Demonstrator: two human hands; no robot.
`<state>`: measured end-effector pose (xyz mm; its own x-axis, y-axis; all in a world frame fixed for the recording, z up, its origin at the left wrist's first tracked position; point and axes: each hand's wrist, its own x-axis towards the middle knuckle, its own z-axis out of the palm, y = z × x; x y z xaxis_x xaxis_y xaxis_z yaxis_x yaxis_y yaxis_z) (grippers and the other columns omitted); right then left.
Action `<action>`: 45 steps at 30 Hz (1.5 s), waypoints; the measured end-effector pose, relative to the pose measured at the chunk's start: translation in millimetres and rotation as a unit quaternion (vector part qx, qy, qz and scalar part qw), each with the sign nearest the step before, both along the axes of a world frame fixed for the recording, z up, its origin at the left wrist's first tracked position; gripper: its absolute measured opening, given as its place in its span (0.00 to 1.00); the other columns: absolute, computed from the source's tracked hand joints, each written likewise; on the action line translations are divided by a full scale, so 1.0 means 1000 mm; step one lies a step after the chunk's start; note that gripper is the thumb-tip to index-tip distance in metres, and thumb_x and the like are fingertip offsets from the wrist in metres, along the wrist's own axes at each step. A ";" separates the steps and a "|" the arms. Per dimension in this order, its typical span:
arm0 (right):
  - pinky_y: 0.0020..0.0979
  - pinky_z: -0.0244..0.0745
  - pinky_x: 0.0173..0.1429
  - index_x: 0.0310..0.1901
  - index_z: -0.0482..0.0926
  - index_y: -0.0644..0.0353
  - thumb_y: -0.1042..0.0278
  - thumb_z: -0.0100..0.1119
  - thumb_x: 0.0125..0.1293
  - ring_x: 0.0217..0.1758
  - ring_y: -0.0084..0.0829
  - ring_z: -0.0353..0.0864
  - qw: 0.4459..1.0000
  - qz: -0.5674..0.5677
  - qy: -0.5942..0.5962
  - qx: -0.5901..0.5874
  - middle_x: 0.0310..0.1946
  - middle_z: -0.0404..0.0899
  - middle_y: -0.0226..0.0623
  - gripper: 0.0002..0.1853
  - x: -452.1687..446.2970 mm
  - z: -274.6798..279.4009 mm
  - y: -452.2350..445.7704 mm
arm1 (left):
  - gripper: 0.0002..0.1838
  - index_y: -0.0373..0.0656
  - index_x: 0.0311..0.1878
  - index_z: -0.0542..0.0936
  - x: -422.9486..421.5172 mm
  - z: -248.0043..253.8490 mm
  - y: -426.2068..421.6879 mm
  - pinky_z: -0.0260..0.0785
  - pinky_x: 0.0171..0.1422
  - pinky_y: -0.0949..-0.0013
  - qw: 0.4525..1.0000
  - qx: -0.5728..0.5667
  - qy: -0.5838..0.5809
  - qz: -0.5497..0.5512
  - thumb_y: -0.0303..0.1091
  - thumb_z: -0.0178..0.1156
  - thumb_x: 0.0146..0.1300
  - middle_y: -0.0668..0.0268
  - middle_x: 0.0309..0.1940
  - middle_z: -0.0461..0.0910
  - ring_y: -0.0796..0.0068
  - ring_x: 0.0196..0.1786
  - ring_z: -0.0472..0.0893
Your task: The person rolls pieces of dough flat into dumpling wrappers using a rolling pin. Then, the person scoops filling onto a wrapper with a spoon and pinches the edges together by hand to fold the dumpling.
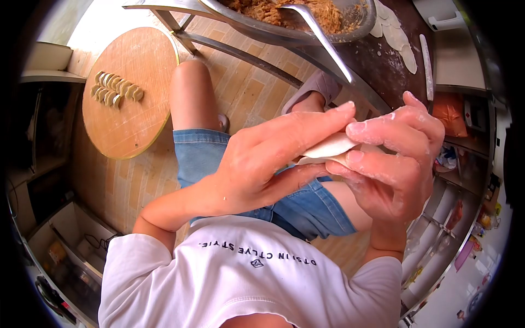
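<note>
Between my two hands is a dumpling wrapper (330, 147), pale and folded over, with its edges pressed by my fingertips. My left hand (257, 156) grips its left end, thumb below and fingers above. Flour coats my right hand (396, 158), whose thumb and fingers pinch the right end. Any filling inside the wrapper is hidden. Beyond my hands stands a metal bowl (367, 22) of minced filling (257, 10), with a metal spoon (320, 35) resting in it, its handle hanging over the rim towards me.
Flat round wrappers (396, 38) lie overlapping on the dark floured table (377, 68), beside a thin rolling pin (426, 65). To the left, a round wooden board (131, 131) bears rows of finished dumplings (116, 87). Shelves (454, 180) line the right side.
</note>
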<state>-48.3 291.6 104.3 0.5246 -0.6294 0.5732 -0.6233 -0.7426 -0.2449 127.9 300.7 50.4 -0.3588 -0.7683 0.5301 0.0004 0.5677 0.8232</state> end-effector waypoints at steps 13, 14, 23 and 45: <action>0.46 0.63 0.59 0.29 0.72 0.49 0.61 0.71 0.46 0.41 0.32 0.69 0.988 0.046 -0.093 0.113 0.33 0.78 0.27 0.15 0.003 0.000 -0.004 | 0.32 0.26 0.62 0.61 0.003 0.004 0.001 0.66 0.56 0.71 1.000 0.009 -0.009 0.001 0.23 0.61 0.55 0.47 0.53 0.72 0.64 0.54 0.76; 0.46 0.63 0.59 0.30 0.72 0.49 0.61 0.71 0.46 0.41 0.32 0.69 0.988 0.048 -0.093 0.114 0.33 0.78 0.27 0.15 0.003 -0.001 -0.004 | 0.32 0.26 0.61 0.61 0.003 0.005 0.001 0.67 0.56 0.71 1.000 0.004 -0.013 0.004 0.23 0.61 0.55 0.48 0.53 0.73 0.65 0.54 0.76; 0.47 0.59 0.60 0.39 0.66 0.50 0.68 0.69 0.49 0.40 0.31 0.68 0.976 0.099 -0.112 0.162 0.31 0.78 0.32 0.20 -0.004 -0.003 -0.008 | 0.34 0.28 0.62 0.62 0.002 0.003 -0.001 0.68 0.54 0.71 1.000 0.008 -0.005 -0.007 0.25 0.64 0.53 0.48 0.48 0.76 0.64 0.51 0.78; 0.43 0.56 0.66 0.59 0.64 0.68 0.21 0.54 0.40 0.64 0.45 0.61 0.966 0.057 -0.165 0.189 0.58 0.65 0.48 0.56 -0.001 -0.060 -0.004 | 0.09 0.40 0.40 0.76 -0.002 -0.021 0.001 0.68 0.49 0.73 0.982 0.119 0.130 -0.069 0.29 0.62 0.55 0.55 0.43 0.69 0.71 0.45 0.72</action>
<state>-49.7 287.4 44.1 0.4308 -0.7762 0.4605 -0.3854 -0.6196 -0.6838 126.4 301.3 29.2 -0.3455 -0.8346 0.4291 0.2912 0.3393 0.8945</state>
